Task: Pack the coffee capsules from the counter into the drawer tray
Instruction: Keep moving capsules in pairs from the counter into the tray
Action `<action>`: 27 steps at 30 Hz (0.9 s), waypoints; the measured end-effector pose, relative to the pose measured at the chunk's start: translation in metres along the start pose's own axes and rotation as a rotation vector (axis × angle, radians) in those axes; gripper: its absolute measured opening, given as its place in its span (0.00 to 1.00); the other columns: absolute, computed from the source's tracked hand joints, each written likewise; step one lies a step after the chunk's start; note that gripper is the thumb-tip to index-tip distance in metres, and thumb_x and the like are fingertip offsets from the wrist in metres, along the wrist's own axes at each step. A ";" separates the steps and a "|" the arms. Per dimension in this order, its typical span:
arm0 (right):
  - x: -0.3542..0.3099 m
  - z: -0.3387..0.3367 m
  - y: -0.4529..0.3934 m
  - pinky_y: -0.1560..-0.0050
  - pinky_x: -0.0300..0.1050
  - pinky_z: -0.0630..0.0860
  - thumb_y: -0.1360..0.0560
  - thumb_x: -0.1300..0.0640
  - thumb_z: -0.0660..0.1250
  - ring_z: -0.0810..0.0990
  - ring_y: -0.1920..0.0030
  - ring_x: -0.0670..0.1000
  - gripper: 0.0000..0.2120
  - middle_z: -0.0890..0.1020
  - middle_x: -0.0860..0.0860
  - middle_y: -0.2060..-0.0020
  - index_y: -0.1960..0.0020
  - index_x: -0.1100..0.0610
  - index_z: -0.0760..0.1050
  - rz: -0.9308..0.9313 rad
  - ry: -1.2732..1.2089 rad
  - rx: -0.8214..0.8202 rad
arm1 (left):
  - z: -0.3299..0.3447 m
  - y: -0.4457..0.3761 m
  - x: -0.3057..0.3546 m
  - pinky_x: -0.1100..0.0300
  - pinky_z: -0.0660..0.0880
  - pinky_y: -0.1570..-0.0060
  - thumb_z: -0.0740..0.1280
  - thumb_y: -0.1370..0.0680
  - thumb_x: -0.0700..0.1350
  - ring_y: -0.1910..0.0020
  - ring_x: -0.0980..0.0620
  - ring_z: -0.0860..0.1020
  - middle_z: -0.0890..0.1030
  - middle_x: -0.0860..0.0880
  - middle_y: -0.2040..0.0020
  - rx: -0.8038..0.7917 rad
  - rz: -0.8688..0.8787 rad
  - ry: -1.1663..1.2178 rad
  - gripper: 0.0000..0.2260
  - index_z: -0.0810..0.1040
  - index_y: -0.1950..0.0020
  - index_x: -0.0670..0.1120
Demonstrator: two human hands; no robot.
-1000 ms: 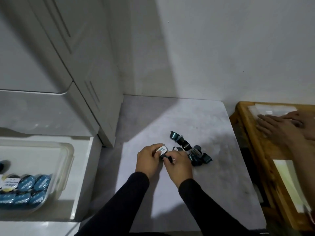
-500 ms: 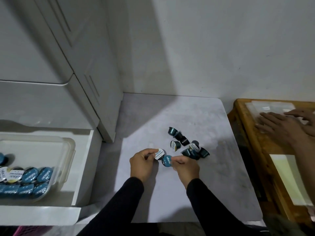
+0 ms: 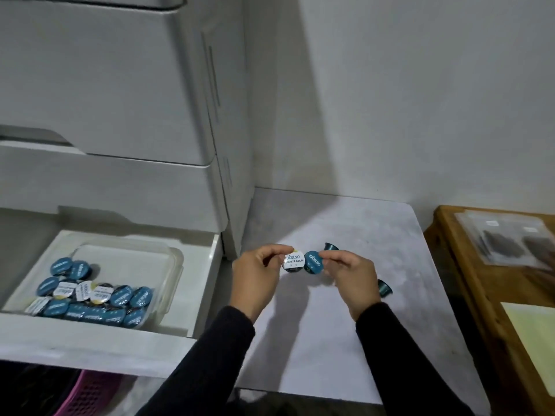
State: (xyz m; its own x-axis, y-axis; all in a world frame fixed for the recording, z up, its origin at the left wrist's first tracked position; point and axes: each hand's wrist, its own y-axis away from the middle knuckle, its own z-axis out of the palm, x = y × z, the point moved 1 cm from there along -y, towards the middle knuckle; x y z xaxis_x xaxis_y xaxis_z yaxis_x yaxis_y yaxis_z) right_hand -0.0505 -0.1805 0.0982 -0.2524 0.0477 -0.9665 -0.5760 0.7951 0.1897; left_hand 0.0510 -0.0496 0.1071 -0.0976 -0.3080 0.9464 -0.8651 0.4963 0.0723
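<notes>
My left hand (image 3: 256, 279) pinches a white-lidded coffee capsule (image 3: 292, 261) above the grey counter (image 3: 345, 340). My right hand (image 3: 354, 279) pinches a teal-lidded capsule (image 3: 313, 262) right beside it, the two lids nearly touching. Two more dark teal capsules show on the counter, one (image 3: 331, 246) behind my right hand and one (image 3: 385, 288) at its right; my hand hides any others. At the lower left, a clear plastic tray (image 3: 172, 265) sits in the open white drawer (image 3: 207, 283), holding several teal and white capsules (image 3: 90, 295) in rows.
White cabinet fronts (image 3: 120, 85) rise behind the drawer, with the cabinet's side bordering the counter's left. A wooden table (image 3: 468, 274) with clear plastic packets (image 3: 504, 241) and a yellow sheet (image 3: 534, 331) stands at the right. A pink basket (image 3: 90, 394) sits below the drawer.
Both hands lifted a capsule each off the pile and moved left toward the drawer. The view swung left, showing more of the tray. The other person's hands on the wooden table left the view.
</notes>
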 end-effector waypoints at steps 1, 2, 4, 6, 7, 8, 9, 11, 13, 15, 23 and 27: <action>-0.009 0.004 0.002 0.70 0.26 0.71 0.29 0.71 0.65 0.76 0.73 0.36 0.10 0.82 0.49 0.67 0.57 0.61 0.82 -0.016 0.001 -0.024 | -0.011 0.000 0.005 0.79 0.69 0.62 0.66 0.25 0.39 0.62 0.67 0.79 0.84 0.58 0.60 -0.008 0.017 -0.005 0.10 0.84 0.57 0.52; -0.019 0.009 0.004 0.69 0.26 0.71 0.29 0.71 0.65 0.77 0.72 0.37 0.11 0.83 0.48 0.67 0.59 0.59 0.82 -0.032 0.004 -0.055 | -0.023 -0.001 0.010 0.79 0.69 0.62 0.66 0.25 0.39 0.62 0.66 0.79 0.84 0.58 0.60 -0.018 0.034 -0.016 0.10 0.84 0.57 0.52; -0.036 0.021 0.008 0.67 0.27 0.73 0.29 0.71 0.65 0.78 0.71 0.38 0.13 0.83 0.47 0.67 0.62 0.55 0.82 -0.062 0.010 -0.135 | -0.049 -0.003 0.018 0.78 0.70 0.62 0.66 0.25 0.39 0.63 0.66 0.79 0.84 0.60 0.62 -0.035 0.071 -0.044 0.11 0.84 0.58 0.53; -0.052 0.038 0.013 0.66 0.28 0.74 0.29 0.71 0.66 0.78 0.71 0.38 0.13 0.83 0.49 0.66 0.61 0.55 0.82 -0.080 0.027 -0.216 | -0.077 -0.007 0.022 0.74 0.73 0.59 0.67 0.26 0.38 0.63 0.65 0.80 0.84 0.59 0.61 -0.062 0.091 -0.064 0.11 0.84 0.59 0.53; -0.059 0.047 0.016 0.65 0.28 0.74 0.29 0.71 0.66 0.78 0.70 0.38 0.13 0.83 0.49 0.65 0.61 0.55 0.82 -0.088 0.038 -0.254 | -0.091 -0.011 0.022 0.73 0.73 0.59 0.67 0.26 0.38 0.62 0.64 0.80 0.85 0.58 0.61 -0.081 0.100 -0.088 0.11 0.84 0.58 0.52; -0.065 0.059 0.019 0.65 0.28 0.74 0.29 0.71 0.66 0.78 0.70 0.38 0.13 0.83 0.49 0.65 0.61 0.54 0.82 -0.098 0.051 -0.290 | -0.107 -0.015 0.022 0.75 0.72 0.60 0.67 0.26 0.37 0.62 0.64 0.80 0.85 0.58 0.61 -0.101 0.113 -0.126 0.11 0.84 0.58 0.52; -0.071 0.071 0.022 0.65 0.28 0.74 0.29 0.70 0.66 0.78 0.70 0.39 0.13 0.83 0.49 0.66 0.62 0.54 0.82 -0.108 0.067 -0.324 | -0.123 -0.019 0.020 0.76 0.71 0.62 0.67 0.26 0.38 0.63 0.65 0.80 0.85 0.59 0.62 -0.118 0.123 -0.173 0.11 0.84 0.58 0.52; -0.077 0.098 0.030 0.66 0.27 0.73 0.29 0.70 0.66 0.77 0.70 0.38 0.12 0.82 0.48 0.67 0.61 0.57 0.82 -0.119 0.094 -0.385 | -0.155 -0.028 0.013 0.78 0.69 0.63 0.67 0.26 0.38 0.64 0.68 0.78 0.83 0.64 0.66 -0.141 0.135 -0.267 0.10 0.84 0.58 0.52; -0.080 0.129 0.039 0.66 0.27 0.72 0.29 0.71 0.66 0.77 0.70 0.38 0.10 0.81 0.47 0.67 0.60 0.59 0.82 -0.121 0.117 -0.443 | -0.189 -0.037 0.002 0.79 0.68 0.62 0.67 0.26 0.37 0.64 0.70 0.77 0.80 0.68 0.69 -0.161 0.146 -0.368 0.11 0.85 0.58 0.52; -0.079 0.163 0.045 0.65 0.29 0.72 0.29 0.70 0.66 0.76 0.68 0.42 0.12 0.81 0.49 0.67 0.62 0.55 0.82 -0.125 0.177 -0.504 | -0.222 -0.048 -0.014 0.80 0.67 0.62 0.67 0.26 0.37 0.62 0.71 0.77 0.79 0.70 0.69 -0.197 0.141 -0.439 0.12 0.85 0.59 0.53; -0.068 0.296 0.048 0.52 0.42 0.77 0.29 0.65 0.67 0.79 0.60 0.47 0.14 0.83 0.50 0.62 0.66 0.48 0.81 -0.079 0.415 -0.581 | -0.322 -0.103 -0.073 0.80 0.68 0.63 0.67 0.25 0.38 0.62 0.71 0.78 0.82 0.61 0.63 -0.401 0.089 -0.603 0.13 0.83 0.60 0.56; -0.054 0.344 0.040 0.47 0.46 0.79 0.30 0.59 0.68 0.81 0.57 0.43 0.14 0.83 0.40 0.63 0.69 0.41 0.81 -0.021 0.523 -0.511 | -0.343 -0.124 -0.100 0.79 0.68 0.61 0.66 0.24 0.39 0.64 0.70 0.76 0.81 0.59 0.61 -0.490 0.095 -0.650 0.10 0.84 0.55 0.51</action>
State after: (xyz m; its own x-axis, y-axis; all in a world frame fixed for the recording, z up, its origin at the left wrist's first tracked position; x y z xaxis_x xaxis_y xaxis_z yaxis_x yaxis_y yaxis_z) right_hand 0.2073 0.0567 0.0986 -0.5020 -0.3606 -0.7861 -0.8434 0.4055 0.3526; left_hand 0.3367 0.1978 0.1118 -0.5555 -0.5810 0.5949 -0.5402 0.7960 0.2729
